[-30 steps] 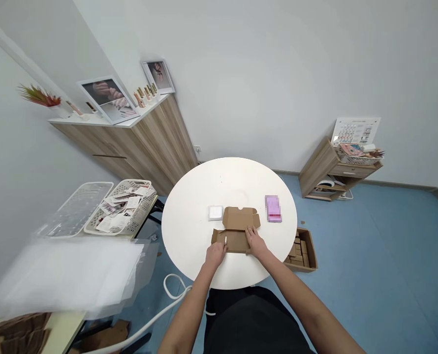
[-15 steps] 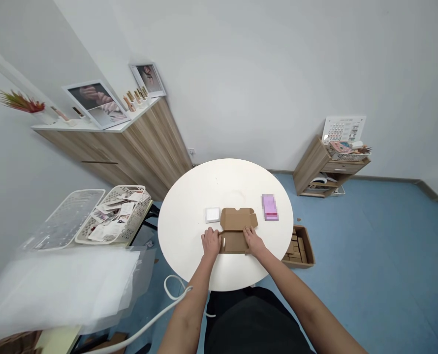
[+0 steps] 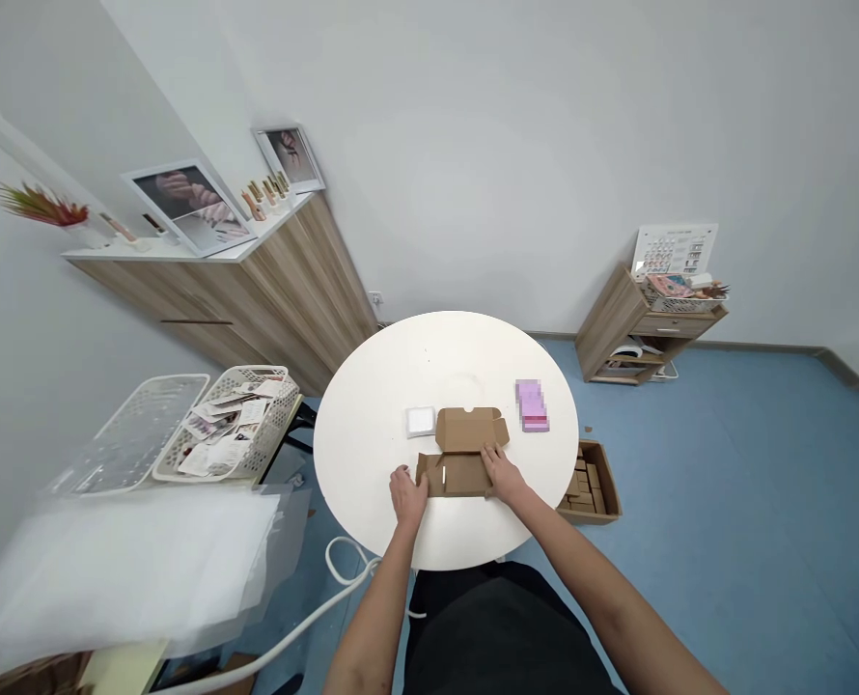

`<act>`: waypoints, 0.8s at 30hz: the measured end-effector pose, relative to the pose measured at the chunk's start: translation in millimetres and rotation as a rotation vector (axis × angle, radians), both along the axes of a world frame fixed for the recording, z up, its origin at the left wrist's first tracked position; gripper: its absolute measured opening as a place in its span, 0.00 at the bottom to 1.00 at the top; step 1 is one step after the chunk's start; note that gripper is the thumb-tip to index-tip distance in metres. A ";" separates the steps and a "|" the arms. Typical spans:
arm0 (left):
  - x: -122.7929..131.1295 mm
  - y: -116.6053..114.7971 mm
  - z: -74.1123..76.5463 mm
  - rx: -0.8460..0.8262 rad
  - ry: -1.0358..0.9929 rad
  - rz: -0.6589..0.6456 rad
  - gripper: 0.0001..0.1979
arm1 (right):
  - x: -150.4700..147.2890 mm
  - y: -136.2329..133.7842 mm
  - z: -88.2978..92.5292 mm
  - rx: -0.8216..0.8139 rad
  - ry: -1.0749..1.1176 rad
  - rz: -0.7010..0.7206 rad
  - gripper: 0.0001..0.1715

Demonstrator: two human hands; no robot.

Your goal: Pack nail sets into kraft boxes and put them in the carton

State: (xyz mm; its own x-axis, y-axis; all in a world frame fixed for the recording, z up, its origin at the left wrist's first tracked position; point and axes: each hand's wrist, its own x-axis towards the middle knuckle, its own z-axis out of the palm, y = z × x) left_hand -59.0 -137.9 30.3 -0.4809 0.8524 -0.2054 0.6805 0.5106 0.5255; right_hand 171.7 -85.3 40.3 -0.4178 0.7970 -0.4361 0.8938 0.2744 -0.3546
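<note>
A brown cardboard box [image 3: 467,475] lies unfolded on the round white table [image 3: 364,386], its lid panel spread toward the far side. At its left end, a side flap [image 3: 427,471] is turned outward. My left hand [image 3: 407,496] is beside that flap, thumb against or very near its edge and fingers apart. On the right end of the box my right hand [image 3: 503,473] grips the side wall, fingers over the inner face. A small white square case [image 3: 421,421] sits just beyond the left hand. Farther right is a purple box [image 3: 532,404], its surface pixelated.
A carton of small brown boxes [image 3: 597,483] stands on the floor at right. Left of the table are a white basket of papers [image 3: 231,425], white plastic sheets [image 3: 125,560] and a white cable [image 3: 291,632]. A wooden cabinet [image 3: 306,290] and small shelf unit [image 3: 618,328] stand behind.
My left hand has shifted left and away from the box's side, and the left flap now sticks outward. My right hand stays on the right end of the box.
</note>
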 end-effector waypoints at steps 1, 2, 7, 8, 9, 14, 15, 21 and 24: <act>-3.9 -0.8 -0.9 -0.040 -0.065 -0.002 0.15 | -0.1 -0.2 -0.2 0.005 0.000 0.001 0.69; -6.4 -0.6 -1.0 -0.065 -0.112 -0.020 0.13 | -0.3 -0.3 -0.1 0.007 -0.002 0.003 0.69; 5.6 7.9 14.2 -0.050 -0.200 -0.115 0.16 | -1.4 -0.7 4.1 -0.003 -0.022 0.004 0.69; 11.6 9.6 19.4 -0.043 -0.208 -0.144 0.17 | -1.6 -0.7 5.4 -0.007 -0.026 0.005 0.69; 18.1 11.0 24.6 -0.036 -0.211 -0.174 0.17 | -1.8 -0.6 7.0 -0.013 -0.029 0.005 0.69; 44.2 12.7 38.2 -0.042 -0.137 -0.239 0.14 | -3.1 -0.6 15.0 -0.041 -0.042 -0.005 0.67; 46.4 12.7 37.5 -0.051 -0.119 -0.245 0.14 | -3.2 -0.8 16.3 -0.044 -0.045 -0.006 0.67; 46.1 19.7 21.7 -0.105 0.051 -0.275 0.09 | -2.8 -2.1 20.7 -0.033 -0.040 -0.001 0.66; 45.5 26.4 15.8 -0.118 0.104 -0.279 0.09 | -2.9 -1.8 22.5 -0.042 -0.032 -0.003 0.67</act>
